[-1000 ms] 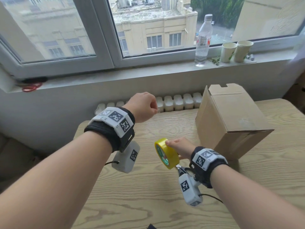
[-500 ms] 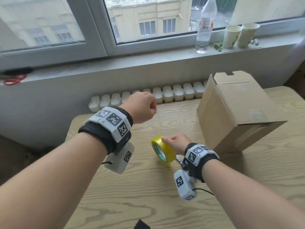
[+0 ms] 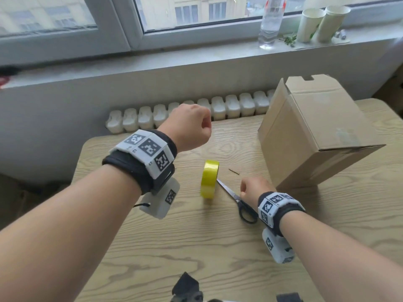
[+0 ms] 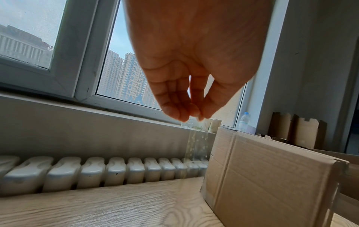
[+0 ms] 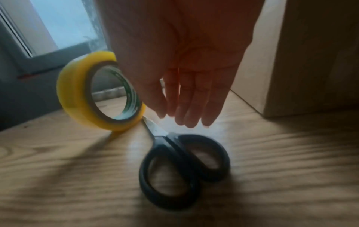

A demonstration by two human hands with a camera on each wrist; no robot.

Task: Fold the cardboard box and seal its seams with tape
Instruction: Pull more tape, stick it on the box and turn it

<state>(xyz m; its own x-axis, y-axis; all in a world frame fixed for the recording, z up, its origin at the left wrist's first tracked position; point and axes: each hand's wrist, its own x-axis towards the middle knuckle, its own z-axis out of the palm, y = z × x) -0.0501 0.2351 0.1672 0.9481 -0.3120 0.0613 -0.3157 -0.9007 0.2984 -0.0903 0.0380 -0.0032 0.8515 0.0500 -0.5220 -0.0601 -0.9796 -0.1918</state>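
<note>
Roll (image 3: 209, 179) released by right hand (image 3: 253, 191), left standing mid-surface; fingers now slack over scissors (image 3: 238, 200); tape strip (image 4: 195, 147) pinched by left hand (image 3: 189, 127); cutting judged next

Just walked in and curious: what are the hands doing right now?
Left hand pinches clear tape strip. Right hand open over black-handled scissors. Yellow tape roll stands on edge, brown cardboard box waiting. Nothing in the way.

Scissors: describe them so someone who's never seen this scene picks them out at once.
Start at the wooden table below the window, with the cardboard box standing at its right. Just left of the box's near corner, a yellow tape roll stands on edge; the scissors lie flat beside it, under the right hand. They are the only thing there with black loop handles and metal blades.
</note>
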